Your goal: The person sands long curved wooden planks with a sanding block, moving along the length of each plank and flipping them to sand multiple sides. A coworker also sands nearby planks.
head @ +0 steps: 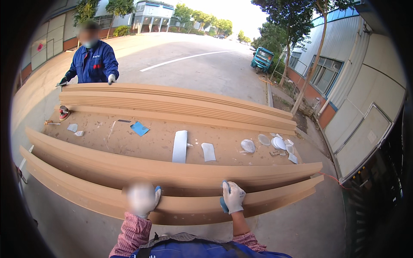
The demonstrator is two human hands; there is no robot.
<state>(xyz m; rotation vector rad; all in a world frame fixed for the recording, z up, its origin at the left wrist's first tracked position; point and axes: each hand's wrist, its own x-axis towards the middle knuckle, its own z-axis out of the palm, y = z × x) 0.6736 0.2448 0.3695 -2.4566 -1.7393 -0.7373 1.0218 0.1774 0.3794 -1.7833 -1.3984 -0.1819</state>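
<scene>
In the head view, a long brown moulded board (193,203) lies across the near side of the worktable, right before me. My left hand (140,197), in a white glove with a blue thumb, rests at its upper edge. Blur hides most of those fingers. Farther right, my right hand (234,196), also gloved, is closed around a blue sheet (223,205), apparently an abrasive, against the same board. Just beyond both hands runs a second brown profile (180,170) with grooves along its face. A dark gap separates the two.
Across the stained worktable (158,142), a co-worker (93,61) touches more grooved boards (174,104). Between lie a red sander (64,113), a blue sheet (139,128), a white strip (179,146) and several white discs (278,143). A blue three-wheeler (262,59) stands beyond.
</scene>
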